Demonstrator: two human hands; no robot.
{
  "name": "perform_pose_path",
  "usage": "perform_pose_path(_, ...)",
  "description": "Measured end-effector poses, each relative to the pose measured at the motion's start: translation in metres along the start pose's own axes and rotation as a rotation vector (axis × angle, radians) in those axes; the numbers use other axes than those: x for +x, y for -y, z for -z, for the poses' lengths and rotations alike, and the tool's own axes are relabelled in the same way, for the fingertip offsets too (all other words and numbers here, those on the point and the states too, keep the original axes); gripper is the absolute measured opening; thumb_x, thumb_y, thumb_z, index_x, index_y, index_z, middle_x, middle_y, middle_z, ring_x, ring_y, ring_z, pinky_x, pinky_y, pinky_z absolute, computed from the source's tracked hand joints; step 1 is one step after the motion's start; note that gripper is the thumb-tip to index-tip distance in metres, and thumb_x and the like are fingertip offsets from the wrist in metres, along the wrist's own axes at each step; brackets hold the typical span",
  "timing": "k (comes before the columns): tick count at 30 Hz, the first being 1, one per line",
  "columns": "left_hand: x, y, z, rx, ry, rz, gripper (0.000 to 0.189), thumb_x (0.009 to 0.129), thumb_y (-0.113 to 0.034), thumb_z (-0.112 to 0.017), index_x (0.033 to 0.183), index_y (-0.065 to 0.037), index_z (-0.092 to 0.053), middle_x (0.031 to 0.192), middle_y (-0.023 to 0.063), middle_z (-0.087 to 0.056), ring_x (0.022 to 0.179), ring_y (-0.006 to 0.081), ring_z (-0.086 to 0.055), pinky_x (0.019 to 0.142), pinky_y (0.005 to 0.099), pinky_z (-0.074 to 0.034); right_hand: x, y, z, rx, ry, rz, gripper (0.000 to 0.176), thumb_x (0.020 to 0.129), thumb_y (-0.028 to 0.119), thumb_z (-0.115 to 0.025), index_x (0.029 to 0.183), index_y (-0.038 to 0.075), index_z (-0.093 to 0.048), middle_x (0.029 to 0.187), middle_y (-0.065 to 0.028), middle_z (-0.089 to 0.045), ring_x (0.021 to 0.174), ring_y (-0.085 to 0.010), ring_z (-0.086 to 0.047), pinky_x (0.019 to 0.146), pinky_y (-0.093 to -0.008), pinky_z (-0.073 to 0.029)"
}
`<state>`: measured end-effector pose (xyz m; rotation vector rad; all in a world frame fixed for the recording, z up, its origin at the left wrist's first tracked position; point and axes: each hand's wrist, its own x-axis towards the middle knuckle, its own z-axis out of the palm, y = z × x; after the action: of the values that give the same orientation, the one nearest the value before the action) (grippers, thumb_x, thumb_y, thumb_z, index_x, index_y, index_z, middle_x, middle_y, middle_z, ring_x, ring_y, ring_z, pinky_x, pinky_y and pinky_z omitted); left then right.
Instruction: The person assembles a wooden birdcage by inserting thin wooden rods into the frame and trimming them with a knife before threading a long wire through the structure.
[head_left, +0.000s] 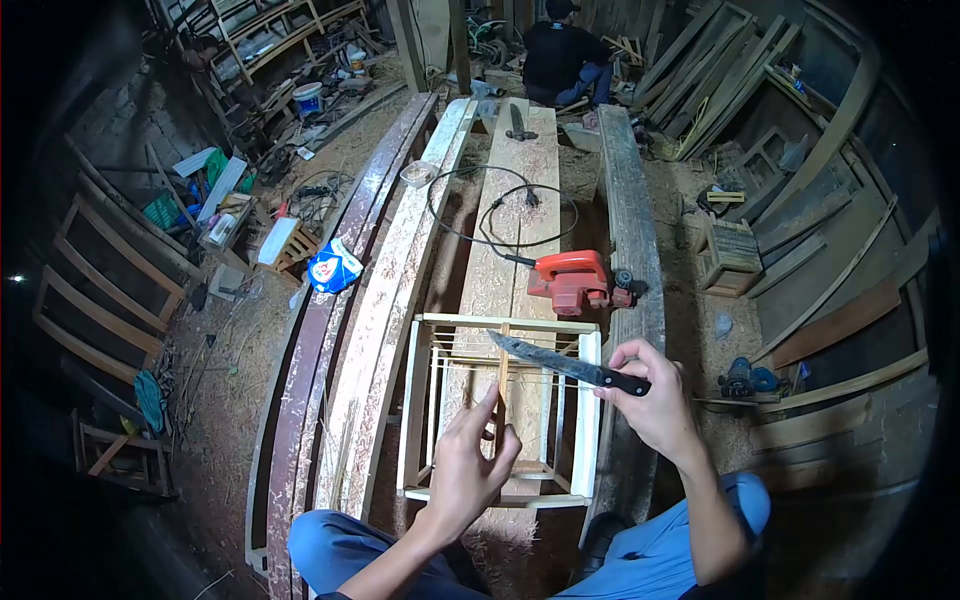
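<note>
My right hand (647, 397) is closed round the black handle of a knife (560, 358), its dark blade pointing left. Between the fingers of my left hand (470, 455) a thin wooden strip (503, 365) stands lengthwise, its far end reaching past the blade. The blade crosses over the strip near its upper part. Below both hands lies a light wooden frame (408, 410) with slim bars, resting across the planks between my knees.
A red power tool (570, 282) with a black cable (520, 243) lies beyond the frame. Long planks (385, 330) run away from me. A blue-and-white packet (334, 268) sits at left. Another person (563, 55) sits at the far end. Wooden frames and offcuts line both sides.
</note>
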<state>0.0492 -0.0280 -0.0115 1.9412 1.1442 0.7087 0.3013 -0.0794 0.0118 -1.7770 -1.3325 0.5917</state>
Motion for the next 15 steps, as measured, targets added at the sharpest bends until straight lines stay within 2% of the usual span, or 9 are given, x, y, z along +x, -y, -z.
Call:
perform_pose_path(2, 0.000, 0.000, 0.000, -0.032, -0.009, -0.001, 0.056, 0.094, -0.002, -0.073, 0.148, 0.008, -0.059, 0.101, 0.0206, -0.074, 0.088, 0.0235, -0.072, 0.082, 0.0357, -0.059, 0.001, 0.001, 0.001, 0.005, -0.005, 0.017, 0.037, 0.083, 0.000, -0.089, 0.105, 0.004, -0.059, 0.077, -0.0100, -0.078, 0.068, -0.0060, -0.059, 0.066, -0.0288, -0.048)
perform_pose_path(4, 0.000, 0.002, -0.001, -0.016, -0.011, -0.019, 0.056, 0.095, -0.002, -0.072, 0.148, 0.008, -0.059, 0.102, 0.0205, -0.074, 0.089, 0.0234, -0.072, 0.082, 0.0356, -0.059, 0.000, 0.005, 0.003, -0.043, 0.033, -0.049, 0.034, 0.085, 0.004, -0.088, 0.107, 0.007, -0.063, 0.088, -0.0114, -0.081, 0.082, -0.0181, -0.079, 0.074, -0.0331, -0.055)
perform_pose_path(8, -0.001, 0.009, -0.005, -0.013, -0.049, -0.078, 0.057, 0.094, -0.003, -0.074, 0.149, 0.007, -0.059, 0.100, 0.0198, -0.073, 0.086, 0.0239, -0.071, 0.080, 0.0361, -0.059, -0.001, -0.004, -0.003, -0.026, 0.042, -0.077, 0.034, 0.084, 0.005, -0.088, 0.107, 0.007, -0.063, 0.088, -0.0108, -0.081, 0.081, -0.0206, -0.079, 0.072, -0.0338, -0.055)
perform_pose_path(10, -0.004, 0.000, -0.004, -0.007, -0.016, -0.090, 0.059, 0.093, -0.004, -0.074, 0.149, 0.006, -0.060, 0.099, 0.0194, -0.073, 0.084, 0.0239, -0.069, 0.079, 0.0366, -0.058, -0.002, -0.002, -0.016, 0.229, 0.049, -0.046, 0.033, 0.085, 0.005, -0.088, 0.107, 0.007, -0.063, 0.088, -0.0107, -0.081, 0.079, -0.0234, -0.080, 0.071, -0.0336, -0.056)
perform_pose_path(11, -0.005, -0.003, -0.004, 0.000, 0.018, -0.100, 0.060, 0.092, -0.005, -0.075, 0.149, 0.005, -0.060, 0.098, 0.0190, -0.072, 0.082, 0.0240, -0.068, 0.078, 0.0371, -0.057, -0.005, 0.005, -0.015, 0.051, 0.066, 0.000, 0.036, 0.084, 0.005, -0.089, 0.109, 0.008, -0.063, 0.090, -0.0108, -0.081, 0.082, -0.0258, -0.080, 0.073, -0.0328, -0.057)
perform_pose_path(12, -0.007, -0.002, -0.006, -0.014, 0.035, -0.107, 0.063, 0.090, -0.006, -0.077, 0.150, 0.002, -0.060, 0.096, 0.0187, -0.071, 0.079, 0.0245, -0.065, 0.076, 0.0385, -0.056, -0.004, 0.007, -0.017, 0.011, 0.077, -0.006, 0.039, 0.082, 0.006, -0.090, 0.110, 0.009, -0.063, 0.093, -0.0099, -0.081, 0.087, -0.0262, -0.081, 0.075, -0.0347, -0.058)
perform_pose_path(15, -0.007, -0.009, -0.006, 0.000, 0.045, -0.112, 0.062, 0.091, -0.005, -0.076, 0.151, 0.000, -0.060, 0.097, 0.0169, -0.071, 0.080, 0.0214, -0.065, 0.076, 0.0356, -0.056, 0.001, 0.018, -0.013, -0.058, -0.007, 0.070, 0.041, 0.081, 0.008, -0.092, 0.111, 0.009, -0.063, 0.094, -0.0093, -0.081, 0.090, -0.0274, -0.080, 0.076, -0.0377, -0.059)
